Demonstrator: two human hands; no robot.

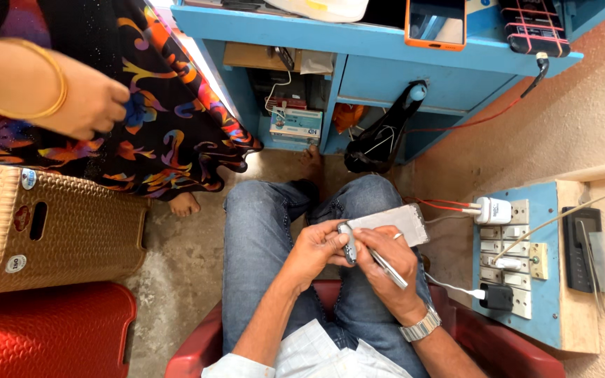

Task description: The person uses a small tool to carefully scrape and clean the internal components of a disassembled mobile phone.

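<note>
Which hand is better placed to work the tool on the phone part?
Right. The right hand already grips the metal tool with its tip at the grey phone part, while the left hand holds that part steady.

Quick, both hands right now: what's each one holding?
Left hand: grip closed on the lower end of the flat grey phone.
Right hand: grip closed on a thin metal tool, tip at the phone.

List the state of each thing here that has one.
left hand: gripping the phone's lower end
right hand: holding a thin metal tool
phone: back up, over the lap
white charger: plugged in
black adapter: plugged in
black bag: hanging from the drawer knob
</note>
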